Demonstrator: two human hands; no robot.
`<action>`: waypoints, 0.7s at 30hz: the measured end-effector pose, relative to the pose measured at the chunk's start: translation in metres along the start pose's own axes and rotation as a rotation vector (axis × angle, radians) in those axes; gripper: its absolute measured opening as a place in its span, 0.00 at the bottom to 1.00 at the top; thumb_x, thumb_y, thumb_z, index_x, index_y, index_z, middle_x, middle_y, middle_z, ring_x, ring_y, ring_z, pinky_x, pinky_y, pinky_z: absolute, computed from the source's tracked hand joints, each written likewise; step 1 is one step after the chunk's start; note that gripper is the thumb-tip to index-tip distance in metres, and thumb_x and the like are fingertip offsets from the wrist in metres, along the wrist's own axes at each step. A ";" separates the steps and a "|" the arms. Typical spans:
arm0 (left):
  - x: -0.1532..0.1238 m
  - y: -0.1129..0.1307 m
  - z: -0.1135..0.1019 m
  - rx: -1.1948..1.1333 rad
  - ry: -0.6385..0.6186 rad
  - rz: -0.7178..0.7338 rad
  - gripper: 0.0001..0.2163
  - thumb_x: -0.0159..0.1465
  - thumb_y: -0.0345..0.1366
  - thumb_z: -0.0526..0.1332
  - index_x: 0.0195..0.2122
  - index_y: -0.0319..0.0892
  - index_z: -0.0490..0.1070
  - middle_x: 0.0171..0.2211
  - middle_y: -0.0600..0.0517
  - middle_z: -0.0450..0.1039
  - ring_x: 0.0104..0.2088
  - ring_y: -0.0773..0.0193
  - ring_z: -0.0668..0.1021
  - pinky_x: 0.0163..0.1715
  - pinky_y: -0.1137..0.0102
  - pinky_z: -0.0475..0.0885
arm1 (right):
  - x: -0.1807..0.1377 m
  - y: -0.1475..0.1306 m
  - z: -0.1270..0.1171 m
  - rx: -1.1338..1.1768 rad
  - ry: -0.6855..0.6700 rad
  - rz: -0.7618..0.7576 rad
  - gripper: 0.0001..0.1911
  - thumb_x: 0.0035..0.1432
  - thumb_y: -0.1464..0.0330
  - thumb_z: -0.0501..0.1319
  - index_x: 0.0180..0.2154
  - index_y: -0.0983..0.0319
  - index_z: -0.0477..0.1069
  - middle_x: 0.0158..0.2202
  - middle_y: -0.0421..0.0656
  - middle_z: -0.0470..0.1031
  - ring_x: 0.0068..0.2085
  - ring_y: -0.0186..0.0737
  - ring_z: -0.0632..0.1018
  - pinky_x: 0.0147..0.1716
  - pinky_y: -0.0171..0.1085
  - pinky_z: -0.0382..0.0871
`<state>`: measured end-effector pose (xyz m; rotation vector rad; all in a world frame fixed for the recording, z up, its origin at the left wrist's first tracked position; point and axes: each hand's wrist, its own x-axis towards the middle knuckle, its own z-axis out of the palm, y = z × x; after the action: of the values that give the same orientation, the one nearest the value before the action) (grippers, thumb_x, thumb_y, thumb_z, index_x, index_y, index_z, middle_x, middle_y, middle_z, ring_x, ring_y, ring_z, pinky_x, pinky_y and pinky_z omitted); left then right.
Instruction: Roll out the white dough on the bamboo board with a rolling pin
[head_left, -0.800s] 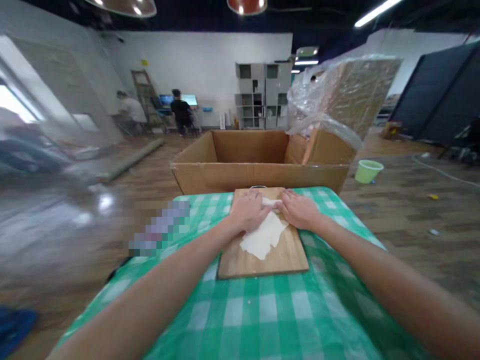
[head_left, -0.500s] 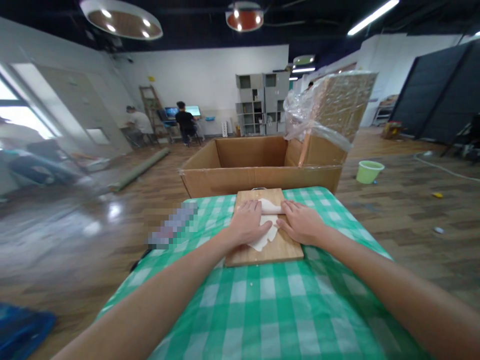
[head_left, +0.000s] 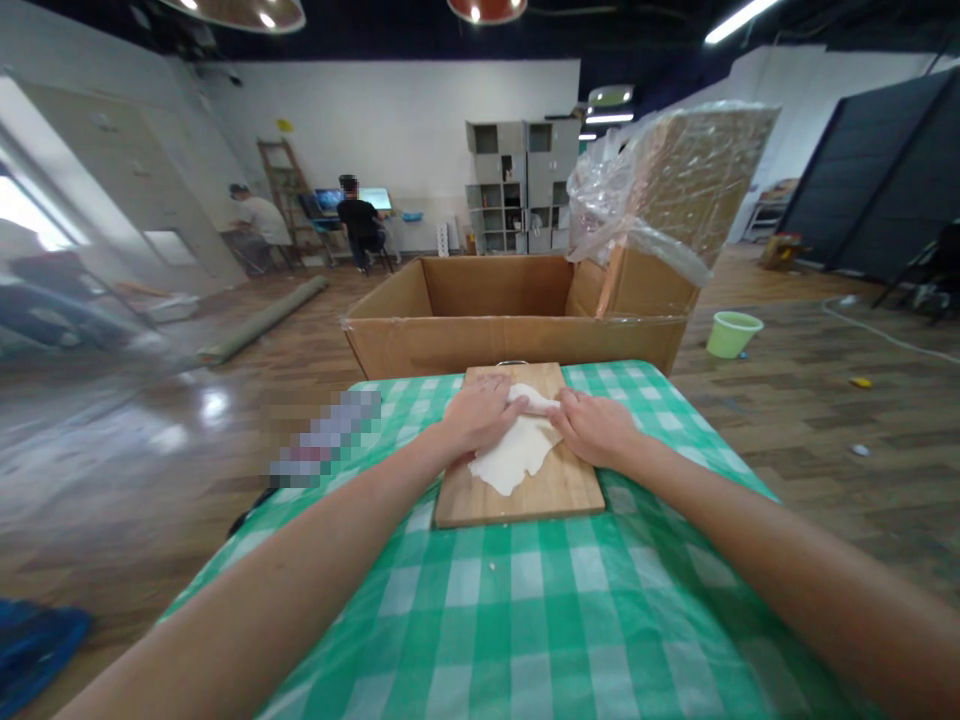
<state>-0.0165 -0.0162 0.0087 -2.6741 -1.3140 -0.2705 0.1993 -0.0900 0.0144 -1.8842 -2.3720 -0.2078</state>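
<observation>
A thin white sheet of dough [head_left: 514,455] with a ragged edge lies on the wooden cutting board [head_left: 574,495]. Across its far side runs a pale rolling pin [head_left: 534,400], with dough seemingly wrapped around it. My left hand [head_left: 480,412] is closed over the pin's left end, thumb pointing inward. At the other end, my right hand [head_left: 596,425] has its fingers curled around the pin. Both pin ends are hidden under my hands. The pin slants slightly, its right side nearer to me.
A green checked tablecloth [head_left: 487,620] covers the table under the board. A blurred-out flat object [head_left: 326,440] lies at its left edge. Beyond the table stands a large open cardboard box [head_left: 517,345]. A green bucket [head_left: 733,335] is on the floor at right. Two people sit farther back.
My hands have gone from lying flatter on the pin to gripping its ends. More of the dough sheet shows on the near side. The view has tilted down slightly.
</observation>
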 end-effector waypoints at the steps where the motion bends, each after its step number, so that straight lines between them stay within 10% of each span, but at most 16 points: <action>1: 0.009 -0.004 0.002 0.006 -0.009 0.030 0.26 0.79 0.47 0.40 0.60 0.39 0.71 0.64 0.40 0.73 0.66 0.52 0.72 0.66 0.58 0.64 | 0.010 0.004 0.003 0.012 -0.025 0.015 0.32 0.77 0.54 0.36 0.56 0.65 0.71 0.53 0.57 0.81 0.52 0.55 0.81 0.48 0.45 0.71; 13: 0.084 -0.037 0.020 0.033 -0.163 0.017 0.23 0.78 0.45 0.40 0.72 0.58 0.55 0.62 0.43 0.72 0.62 0.46 0.72 0.52 0.50 0.74 | 0.110 0.054 0.020 0.018 -0.109 -0.066 0.34 0.78 0.54 0.33 0.65 0.58 0.68 0.60 0.53 0.77 0.59 0.57 0.77 0.55 0.50 0.68; 21: 0.075 -0.032 0.017 0.044 -0.131 0.049 0.22 0.78 0.48 0.39 0.68 0.60 0.61 0.58 0.46 0.74 0.58 0.49 0.73 0.51 0.52 0.74 | 0.094 0.043 0.015 0.054 -0.080 -0.010 0.36 0.77 0.52 0.31 0.61 0.58 0.71 0.60 0.51 0.78 0.60 0.52 0.77 0.56 0.45 0.67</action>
<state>0.0045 0.0643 0.0110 -2.7228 -1.2713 -0.0608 0.2202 0.0123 0.0171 -1.8918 -2.4123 -0.0692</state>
